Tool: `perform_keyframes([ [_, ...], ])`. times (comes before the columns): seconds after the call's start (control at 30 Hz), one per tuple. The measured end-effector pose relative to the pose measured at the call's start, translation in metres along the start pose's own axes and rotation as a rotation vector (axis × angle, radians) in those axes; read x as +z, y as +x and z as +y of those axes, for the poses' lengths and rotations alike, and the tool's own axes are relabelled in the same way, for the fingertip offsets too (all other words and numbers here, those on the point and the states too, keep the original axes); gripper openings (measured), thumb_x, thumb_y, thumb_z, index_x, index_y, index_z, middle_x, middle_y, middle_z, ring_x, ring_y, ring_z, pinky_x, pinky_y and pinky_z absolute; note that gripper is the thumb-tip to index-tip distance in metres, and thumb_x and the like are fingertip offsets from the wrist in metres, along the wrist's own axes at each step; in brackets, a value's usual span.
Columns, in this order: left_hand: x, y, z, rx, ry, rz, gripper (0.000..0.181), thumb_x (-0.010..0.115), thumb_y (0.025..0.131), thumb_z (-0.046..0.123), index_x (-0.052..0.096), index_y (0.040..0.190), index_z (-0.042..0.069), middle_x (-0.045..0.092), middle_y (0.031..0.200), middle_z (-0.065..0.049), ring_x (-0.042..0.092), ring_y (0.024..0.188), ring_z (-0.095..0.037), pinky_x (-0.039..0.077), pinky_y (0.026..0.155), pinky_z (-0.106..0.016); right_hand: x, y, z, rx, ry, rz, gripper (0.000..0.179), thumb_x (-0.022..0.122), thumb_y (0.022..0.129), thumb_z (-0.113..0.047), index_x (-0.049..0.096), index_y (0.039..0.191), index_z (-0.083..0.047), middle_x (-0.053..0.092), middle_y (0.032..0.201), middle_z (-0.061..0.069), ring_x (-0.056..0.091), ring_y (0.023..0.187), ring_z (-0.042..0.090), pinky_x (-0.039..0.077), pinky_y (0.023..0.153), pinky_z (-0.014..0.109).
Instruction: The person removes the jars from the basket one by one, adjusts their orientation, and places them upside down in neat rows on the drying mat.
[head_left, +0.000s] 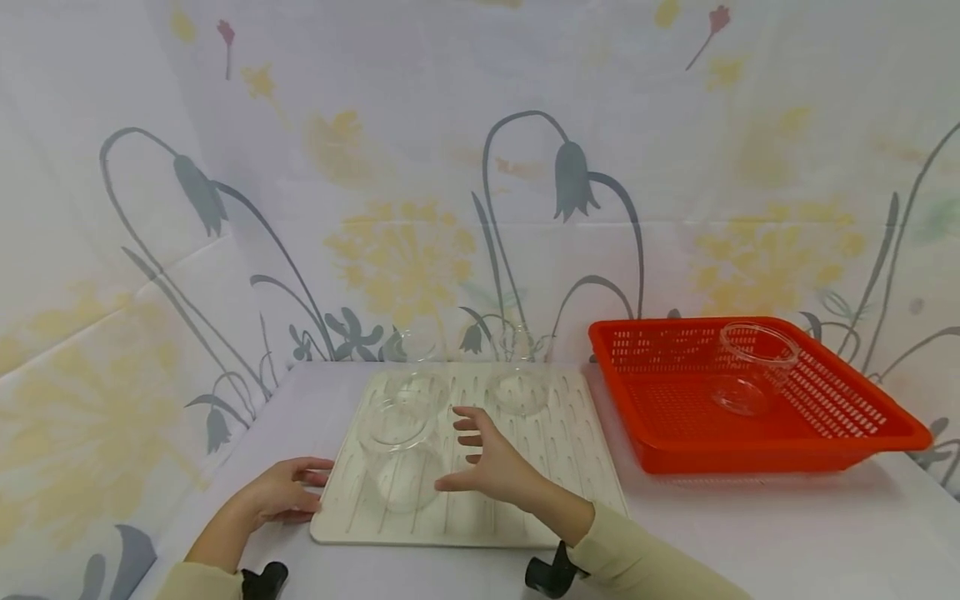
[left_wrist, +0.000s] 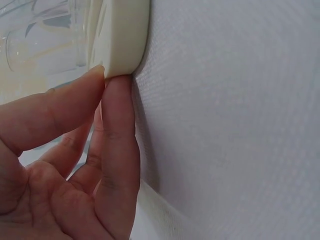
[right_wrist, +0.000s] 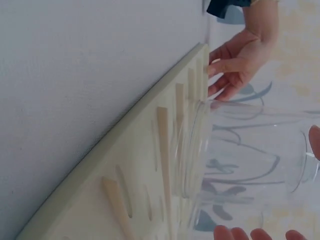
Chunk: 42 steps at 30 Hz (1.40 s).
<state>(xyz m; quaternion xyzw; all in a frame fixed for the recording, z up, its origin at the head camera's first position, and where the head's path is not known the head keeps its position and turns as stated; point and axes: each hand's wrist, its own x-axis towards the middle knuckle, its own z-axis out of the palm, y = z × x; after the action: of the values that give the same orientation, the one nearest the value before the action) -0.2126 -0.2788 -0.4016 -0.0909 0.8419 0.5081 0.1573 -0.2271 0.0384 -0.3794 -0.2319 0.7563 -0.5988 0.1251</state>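
Note:
A clear glass jar (head_left: 402, 467) stands near the front left of a cream ribbed draining board (head_left: 555, 500); in the right wrist view its rim faces down on the ribs. Two more clear jars stand behind it, one at the left (head_left: 417, 383) and one at the right (head_left: 520, 387). My left hand (head_left: 283, 492) pinches the board's left edge, thumb on top and index finger against the side, as the left wrist view shows. Just right of the front jar, my right hand (head_left: 491, 462) is spread wide, holding nothing, with its thumb close to the glass.
To the right sits a red perforated plastic basket (head_left: 637, 425) with one clear jar (head_left: 753, 367) inside. White cloth (head_left: 697, 533) covers the table, and a flower-printed curtain (head_left: 450, 125) hangs behind. Black wrist mounts (head_left: 551, 575) show below the sleeves.

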Motion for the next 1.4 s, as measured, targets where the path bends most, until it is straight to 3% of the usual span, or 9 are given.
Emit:
perform_keyframes([
  [0.23, 0.0, 0.0, 0.001, 0.009, -0.014, -0.007, 0.06, 0.066, 0.072, -0.015, 0.043, 0.128, -0.011, 0.055, 0.106, -0.016, 0.057, 0.076, -0.019, 0.053, 0.066, -0.034, -0.012, -0.012, -0.005, -0.004, 0.034, 0.058, 0.088, 0.082, 0.071, -0.017, 0.03, 0.141, -0.016, 0.037, 0.136, 0.011, 0.039, 0.124, 0.036, 0.039, 0.096, 0.049],
  [0.63, 0.002, 0.002, 0.001, -0.004, 0.006, 0.007, 0.06, 0.065, 0.072, -0.016, 0.044, 0.127, -0.011, 0.054, 0.105, -0.016, 0.056, 0.074, -0.019, 0.054, 0.065, -0.033, -0.035, -0.029, -0.017, -0.042, 0.069, 0.174, 0.077, 0.079, 0.074, -0.01, 0.035, 0.137, -0.011, 0.041, 0.133, 0.014, 0.043, 0.12, 0.036, 0.039, 0.096, 0.049],
  [0.97, 0.002, 0.001, 0.003, -0.002, 0.01, 0.005, 0.061, 0.066, 0.071, -0.016, 0.043, 0.127, -0.011, 0.054, 0.105, -0.016, 0.056, 0.074, -0.019, 0.053, 0.064, -0.033, -0.059, -0.037, -0.026, -0.038, 0.037, 0.268, 0.071, 0.077, 0.076, -0.01, 0.037, 0.135, -0.011, 0.044, 0.131, 0.014, 0.048, 0.115, 0.033, 0.043, 0.093, 0.045],
  [1.4, 0.001, -0.001, 0.001, -0.004, 0.014, 0.004, 0.061, 0.066, 0.073, -0.014, 0.041, 0.129, -0.012, 0.054, 0.106, -0.018, 0.056, 0.075, -0.02, 0.053, 0.065, -0.033, -0.094, -0.053, -0.041, -0.037, -0.016, 0.337, 0.069, 0.073, 0.08, -0.009, 0.033, 0.136, -0.005, 0.042, 0.133, 0.02, 0.046, 0.118, 0.038, 0.043, 0.092, 0.045],
])
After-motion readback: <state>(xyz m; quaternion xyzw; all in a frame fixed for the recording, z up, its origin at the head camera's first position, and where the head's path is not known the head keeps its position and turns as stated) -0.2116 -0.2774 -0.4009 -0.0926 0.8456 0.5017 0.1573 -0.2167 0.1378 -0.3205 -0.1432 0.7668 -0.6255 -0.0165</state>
